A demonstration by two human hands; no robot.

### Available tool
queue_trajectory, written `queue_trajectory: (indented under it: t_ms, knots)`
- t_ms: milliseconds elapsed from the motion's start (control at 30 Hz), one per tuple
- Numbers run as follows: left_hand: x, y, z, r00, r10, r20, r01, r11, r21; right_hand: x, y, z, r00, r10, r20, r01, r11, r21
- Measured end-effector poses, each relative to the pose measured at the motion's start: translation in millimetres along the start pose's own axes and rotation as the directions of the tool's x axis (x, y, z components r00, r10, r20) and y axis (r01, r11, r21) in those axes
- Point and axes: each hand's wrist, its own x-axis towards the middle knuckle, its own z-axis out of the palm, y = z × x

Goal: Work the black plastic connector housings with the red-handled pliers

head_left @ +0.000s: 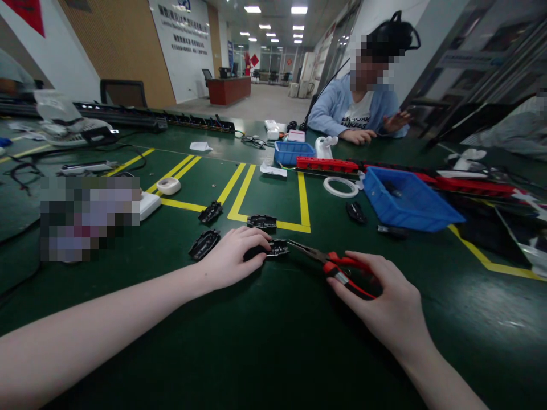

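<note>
Centrally, on a dark green tabletop (pixel 239 353), the left hand (pixel 239 255) is narrow, its fingers and thumb closed on a small black plastic piece (pixel 279 247); the piece lies under the fingertips, its bare end sticking out to the right of them; the right hand (pixel 387 293) is wrapped around the red handles of long-nosed pliers (pixel 335 266), which point left, their tips just beside that bare end; whether they touch it, I cannot tell.

Three similar black parts lie near the left hand: an upper part (pixel 261 222) just beyond its fingers; a middle part (pixel 210 212) farther left; a lower part (pixel 204 245) just beside the back of the hand; beyond the pliers sit a large blue bin (pixel 405 199) and a white tape ring (pixel 341 187); across the table sits a person in a light blue top (pixel 327 111).
</note>
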Motion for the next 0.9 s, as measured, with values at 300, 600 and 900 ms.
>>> queue_trajectory:
  t_ms: [300, 600, 900]
  knots:
    - [-0.8, -1.4, 0.2, 1.000, 0.001, 0.004, -0.001, 1.000, 0.000, -1.2, -3.4, -0.6, 0.995, -0.084, 0.046, 0.082, 0.996, 0.030]
    - [0.0, -2.6, -0.2, 0.999, 0.030, 0.039, -0.031, 0.999, 0.026, -2.3, -6.9, -1.9, 0.990, -0.134, 0.043, 0.132, 0.990, 0.054]
    - [0.7, -3.4, 0.8, 0.994, 0.083, 0.077, -0.085, 0.996, 0.019, -1.3, -8.7, -2.8, 0.976, -0.213, 0.054, 0.212, 0.977, 0.032]
